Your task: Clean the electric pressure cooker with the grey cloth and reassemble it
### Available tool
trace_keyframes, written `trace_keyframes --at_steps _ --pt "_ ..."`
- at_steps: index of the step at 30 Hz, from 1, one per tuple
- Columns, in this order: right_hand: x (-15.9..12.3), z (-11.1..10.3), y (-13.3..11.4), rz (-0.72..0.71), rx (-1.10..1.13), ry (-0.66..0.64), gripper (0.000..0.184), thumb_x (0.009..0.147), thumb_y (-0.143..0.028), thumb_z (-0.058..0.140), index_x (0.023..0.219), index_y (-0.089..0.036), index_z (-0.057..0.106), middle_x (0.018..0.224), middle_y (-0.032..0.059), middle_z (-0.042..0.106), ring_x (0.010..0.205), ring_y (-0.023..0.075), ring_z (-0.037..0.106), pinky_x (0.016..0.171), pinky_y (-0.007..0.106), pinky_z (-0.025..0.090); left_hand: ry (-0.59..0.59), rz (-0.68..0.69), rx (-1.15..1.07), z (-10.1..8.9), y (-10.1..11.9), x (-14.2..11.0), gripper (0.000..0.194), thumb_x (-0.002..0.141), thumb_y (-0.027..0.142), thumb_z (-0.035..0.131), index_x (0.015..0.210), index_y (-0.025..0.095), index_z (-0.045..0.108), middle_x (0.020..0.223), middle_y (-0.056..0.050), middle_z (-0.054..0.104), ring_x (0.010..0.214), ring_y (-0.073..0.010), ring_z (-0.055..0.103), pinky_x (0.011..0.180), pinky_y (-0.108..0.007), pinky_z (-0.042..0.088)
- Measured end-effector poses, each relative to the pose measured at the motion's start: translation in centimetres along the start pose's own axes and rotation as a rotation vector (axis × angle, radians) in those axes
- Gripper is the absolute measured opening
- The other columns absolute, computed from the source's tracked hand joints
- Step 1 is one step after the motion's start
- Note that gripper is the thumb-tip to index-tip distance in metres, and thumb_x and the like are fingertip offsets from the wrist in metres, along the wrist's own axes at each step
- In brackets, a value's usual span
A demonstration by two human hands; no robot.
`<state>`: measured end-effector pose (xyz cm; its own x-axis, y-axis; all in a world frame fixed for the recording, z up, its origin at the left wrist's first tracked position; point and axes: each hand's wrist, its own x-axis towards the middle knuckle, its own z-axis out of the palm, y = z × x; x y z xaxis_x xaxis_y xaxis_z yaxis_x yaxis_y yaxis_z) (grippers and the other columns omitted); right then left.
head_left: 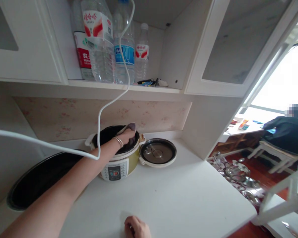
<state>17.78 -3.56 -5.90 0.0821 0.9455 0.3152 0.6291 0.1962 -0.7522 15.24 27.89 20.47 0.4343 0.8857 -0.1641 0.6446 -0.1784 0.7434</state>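
My left hand (128, 135) reaches into an electric cooker (132, 162) and is closed on a greyish cloth (131, 126). The cloth lies at the inner right wall of the dark pot, and my fingers are partly hidden by it. The cooker has a white and olive-green body with a control panel on its front. Its round lid (157, 152) rests on the counter at the right with the dark inner side up. My right hand (137, 227) rests at the counter's near edge of view, fingers curled, nothing visible in it.
A large black pan (39, 178) sits left, partly behind my forearm. A white cable (99, 122) hangs across the view. Plastic bottles (124, 56) fill the shelf above. At right are metal pot lids and cookware (238, 175), a white stool (283, 195) and a seated person (288, 134).
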Motion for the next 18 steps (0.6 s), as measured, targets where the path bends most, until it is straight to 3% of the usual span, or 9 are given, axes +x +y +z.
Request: trace_keyframes --at_steps 2,5,10,14,18 --pt "0.0 -0.4 -0.3 -0.010 0.008 -0.018 0.017 0.084 -0.026 0.048 0.077 -0.022 0.063 0.067 0.0000 0.066 0.052 0.0084 0.057 0.051 0.013 0.040 -0.015 -0.010 0.029 0.2 -0.3 -1.1 0.003 0.068 0.014 0.059 0.069 0.014 0.062 0.061 -0.005 0.065 0.059 -0.0201 0.064 0.055 -0.028 0.048" --pt "-0.1 -0.8 -0.7 -0.021 0.007 -0.033 0.016 0.084 -0.025 0.048 0.078 -0.022 0.063 0.067 -0.0003 0.065 0.051 0.0083 0.056 0.051 0.013 0.039 -0.136 0.012 0.099 -1.3 -1.6 -3.3 0.011 0.057 0.007 0.062 0.065 0.013 0.066 0.063 -0.005 0.067 0.061 -0.0225 0.064 0.057 -0.030 0.048" --pt "-0.2 -0.7 -0.8 -0.026 -0.055 -0.042 0.017 0.084 -0.023 0.047 0.080 -0.023 0.063 0.067 -0.0003 0.065 0.053 0.0087 0.057 0.051 0.014 0.039 -0.285 0.164 0.667 -5.8 -5.2 -5.3 0.011 0.053 0.008 0.072 0.057 0.016 0.067 0.060 -0.006 0.066 0.073 -0.0276 0.066 0.073 -0.034 0.049" --pt "-0.3 -0.5 -0.5 -0.052 -0.099 -0.056 0.017 0.082 -0.020 0.046 0.080 -0.023 0.063 0.068 -0.0009 0.066 0.051 0.0084 0.057 0.051 0.014 0.039 -0.154 0.175 0.870 -7.6 -7.2 -3.6 0.016 0.056 0.003 0.073 0.048 0.012 0.062 0.052 -0.011 0.061 0.082 -0.0333 0.065 0.083 -0.044 0.046" --pt "-0.5 0.0 0.3 -0.060 -0.123 -0.038 0.016 0.081 -0.018 0.047 0.080 -0.023 0.062 0.069 -0.0012 0.067 0.051 0.0084 0.058 0.051 0.013 0.040 -0.003 0.367 0.926 -6.6 -6.8 -0.9 0.020 0.066 0.000 0.064 0.050 0.012 0.063 0.059 -0.015 0.066 0.093 -0.0330 0.064 0.093 -0.048 0.038"
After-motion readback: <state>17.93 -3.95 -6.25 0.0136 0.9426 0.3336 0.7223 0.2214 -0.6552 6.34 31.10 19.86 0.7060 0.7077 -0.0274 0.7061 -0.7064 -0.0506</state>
